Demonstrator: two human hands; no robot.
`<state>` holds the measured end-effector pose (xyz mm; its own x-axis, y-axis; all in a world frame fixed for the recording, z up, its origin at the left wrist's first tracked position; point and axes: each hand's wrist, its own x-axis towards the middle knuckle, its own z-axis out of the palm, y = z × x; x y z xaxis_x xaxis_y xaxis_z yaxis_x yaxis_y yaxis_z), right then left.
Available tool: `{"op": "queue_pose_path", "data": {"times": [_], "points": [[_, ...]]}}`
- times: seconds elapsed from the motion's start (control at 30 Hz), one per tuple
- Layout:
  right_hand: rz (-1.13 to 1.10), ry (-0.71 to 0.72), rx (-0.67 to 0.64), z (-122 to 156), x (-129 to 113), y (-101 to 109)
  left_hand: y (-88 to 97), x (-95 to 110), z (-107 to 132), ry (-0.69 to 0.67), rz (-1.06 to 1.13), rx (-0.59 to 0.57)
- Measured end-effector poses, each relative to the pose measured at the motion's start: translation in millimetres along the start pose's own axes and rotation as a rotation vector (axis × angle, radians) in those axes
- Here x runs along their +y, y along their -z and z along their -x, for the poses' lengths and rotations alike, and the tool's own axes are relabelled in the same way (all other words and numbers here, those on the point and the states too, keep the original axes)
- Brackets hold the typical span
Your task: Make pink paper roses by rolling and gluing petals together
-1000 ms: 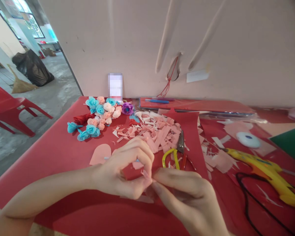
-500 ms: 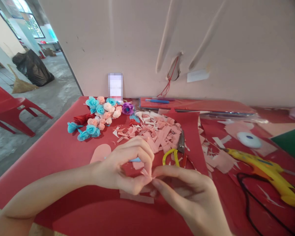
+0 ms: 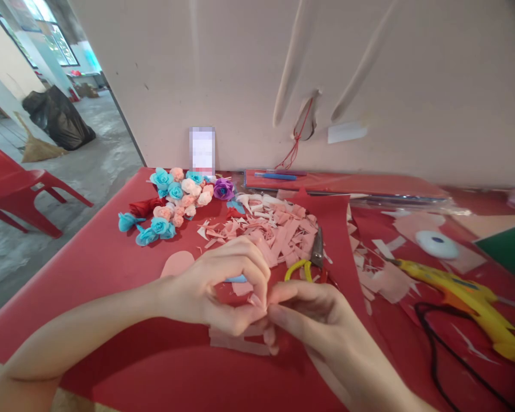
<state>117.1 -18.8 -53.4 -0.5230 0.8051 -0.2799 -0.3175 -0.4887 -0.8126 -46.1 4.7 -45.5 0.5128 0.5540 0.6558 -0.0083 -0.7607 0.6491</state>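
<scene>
My left hand (image 3: pixel 217 286) is curled, its thumb and fingertips pinched on a small pink paper piece (image 3: pixel 256 301). My right hand (image 3: pixel 313 317) meets it from the right, fingers also pinched on the same piece. A pale pink paper strip (image 3: pixel 239 342) lies on the red table (image 3: pixel 103 274) just under both hands. A blue object (image 3: pixel 237 279) shows behind my left fingers. A heap of pink paper scraps (image 3: pixel 274 234) lies right behind the hands.
Blue, pink, purple and red paper roses (image 3: pixel 175 200) cluster at the back left. Yellow-handled scissors (image 3: pixel 306 260) lie by the scraps. A yellow glue gun (image 3: pixel 463 300) with black cord lies at right, near a white tape roll (image 3: pixel 436 245). A red chair (image 3: pixel 12 194) stands left.
My right hand has shifted slightly up and left, its fingers closing tighter against my left fingertips. More of the pink strip under the hands shows now.
</scene>
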Motion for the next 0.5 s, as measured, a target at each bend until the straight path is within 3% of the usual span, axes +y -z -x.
{"op": "queue_pose_path", "data": {"times": [0.13,0.3,0.5], "points": [[-0.057,-0.137,-0.086,-3.5,-3.8,1.0,5.2,-1.0,1.1,0.01,-0.017,-0.089],[-0.053,-0.232,-0.082,-4.4,-4.3,-0.4,9.2,-4.5,2.3,0.013,-0.02,-0.161],[-0.058,-0.121,-0.025,-4.6,2.7,2.1,4.1,-3.0,-2.3,0.005,-0.069,-0.033]]}}
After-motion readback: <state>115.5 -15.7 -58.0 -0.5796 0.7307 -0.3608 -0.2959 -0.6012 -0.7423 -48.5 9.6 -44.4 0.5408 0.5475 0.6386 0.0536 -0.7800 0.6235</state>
